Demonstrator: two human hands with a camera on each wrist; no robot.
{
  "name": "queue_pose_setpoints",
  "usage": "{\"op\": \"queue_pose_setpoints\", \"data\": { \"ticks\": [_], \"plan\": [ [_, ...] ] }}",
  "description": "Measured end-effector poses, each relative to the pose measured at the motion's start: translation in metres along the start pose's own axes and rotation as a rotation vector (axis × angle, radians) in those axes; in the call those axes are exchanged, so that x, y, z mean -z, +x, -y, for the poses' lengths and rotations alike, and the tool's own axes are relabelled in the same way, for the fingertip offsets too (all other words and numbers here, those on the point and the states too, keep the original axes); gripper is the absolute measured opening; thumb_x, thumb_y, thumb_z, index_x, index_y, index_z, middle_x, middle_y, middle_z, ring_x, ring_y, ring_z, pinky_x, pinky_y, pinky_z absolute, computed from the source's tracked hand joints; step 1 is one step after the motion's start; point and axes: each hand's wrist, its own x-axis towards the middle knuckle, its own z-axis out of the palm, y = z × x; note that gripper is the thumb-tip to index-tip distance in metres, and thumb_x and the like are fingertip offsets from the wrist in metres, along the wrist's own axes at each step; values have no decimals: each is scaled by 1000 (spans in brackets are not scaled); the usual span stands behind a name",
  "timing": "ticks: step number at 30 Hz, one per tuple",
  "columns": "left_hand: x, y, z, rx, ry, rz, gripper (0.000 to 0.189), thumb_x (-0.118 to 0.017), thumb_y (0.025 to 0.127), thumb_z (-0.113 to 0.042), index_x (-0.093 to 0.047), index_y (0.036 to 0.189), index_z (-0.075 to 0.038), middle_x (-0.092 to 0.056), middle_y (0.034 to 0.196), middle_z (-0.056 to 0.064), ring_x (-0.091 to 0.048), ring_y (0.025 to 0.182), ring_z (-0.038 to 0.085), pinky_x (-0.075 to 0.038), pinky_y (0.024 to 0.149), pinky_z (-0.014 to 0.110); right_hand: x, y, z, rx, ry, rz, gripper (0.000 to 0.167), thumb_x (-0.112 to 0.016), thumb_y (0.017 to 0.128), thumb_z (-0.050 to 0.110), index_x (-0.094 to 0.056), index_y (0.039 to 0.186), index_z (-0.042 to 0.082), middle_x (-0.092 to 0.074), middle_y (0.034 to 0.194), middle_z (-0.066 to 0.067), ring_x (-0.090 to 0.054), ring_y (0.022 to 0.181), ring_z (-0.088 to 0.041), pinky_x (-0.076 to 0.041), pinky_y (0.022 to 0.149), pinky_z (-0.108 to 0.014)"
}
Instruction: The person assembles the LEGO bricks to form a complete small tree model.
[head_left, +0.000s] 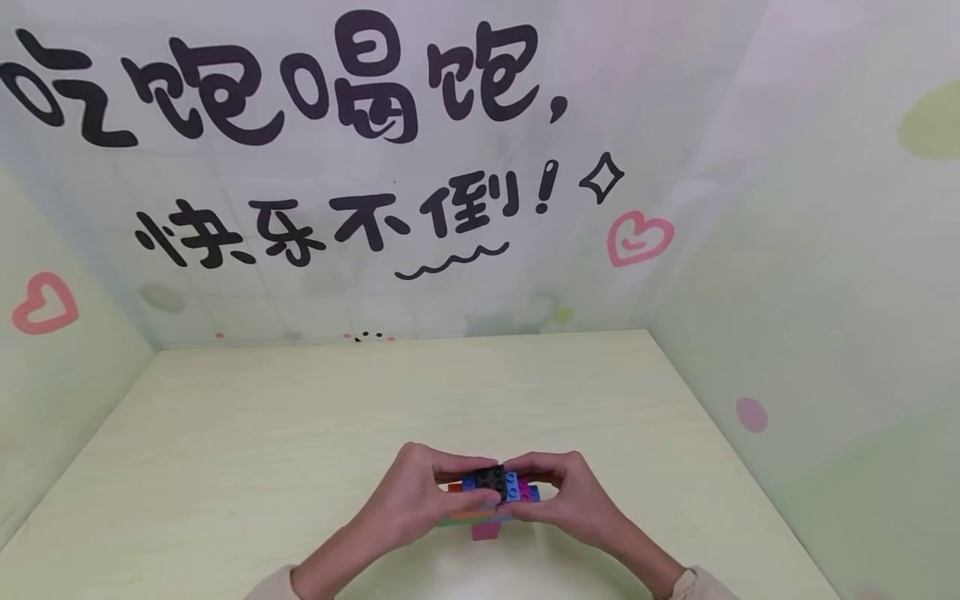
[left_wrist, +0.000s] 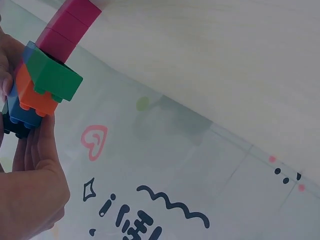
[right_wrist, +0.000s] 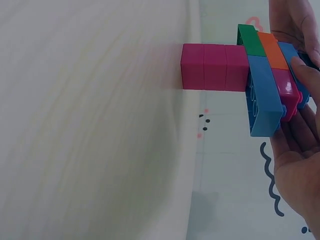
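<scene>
Both hands hold a toy brick structure above the middle of the table's near half. My left hand [head_left: 417, 498] grips it from the left, fingers behind and thumb in front, at the black brick [head_left: 491, 478] on top. From the right, my right hand [head_left: 576, 497] pinches it near the light blue brick [head_left: 512, 486]. Under these come an orange brick [left_wrist: 36, 95], a magenta brick [right_wrist: 286, 89], a green brick [left_wrist: 54, 75] and a long blue brick [right_wrist: 265, 95]. A column of pink bricks [right_wrist: 215, 67] forms the stem at the bottom. Fingers partly hide the upper layers.
The pale wooden table [head_left: 330, 408] is bounded by a back wall [head_left: 322, 304] with black lettering and by side walls, the right wall [head_left: 817, 333] and the left wall [head_left: 60, 400]. Pink hearts and coloured spots decorate them.
</scene>
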Motion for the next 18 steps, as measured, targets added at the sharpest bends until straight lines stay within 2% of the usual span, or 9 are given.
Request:
{"op": "queue_pose_setpoints", "data": {
  "ticks": [9,12,18],
  "plan": [
    [-1,0,3,-16,2,2,35,-82,80,-32,-76,113,-21,-73,104,1,-71,87,15,-57,61,32,-1,-1,1,-35,-20,-8,34,-81,81,8,-71,114,11,-72,107,-2,-68,93,-22,-53,87,-39],
    [-2,-1,5,-34,4,0,36,-82,80,-32,-75,113,-20,-73,105,1,-71,87,15,-57,61,32,-1,-2,1,-15,-17,-6,34,-81,81,10,-71,114,13,-72,107,-2,-68,93,-22,-53,87,-39],
    [-3,0,6,-69,2,-12,37,-82,80,-30,-75,114,-18,-72,106,1,-70,90,14,-57,65,31,-1,-1,15,19,-18,-10,32,-80,82,8,-71,113,9,-72,106,-3,-68,91,-22,-54,86,-38]
  ]
}}
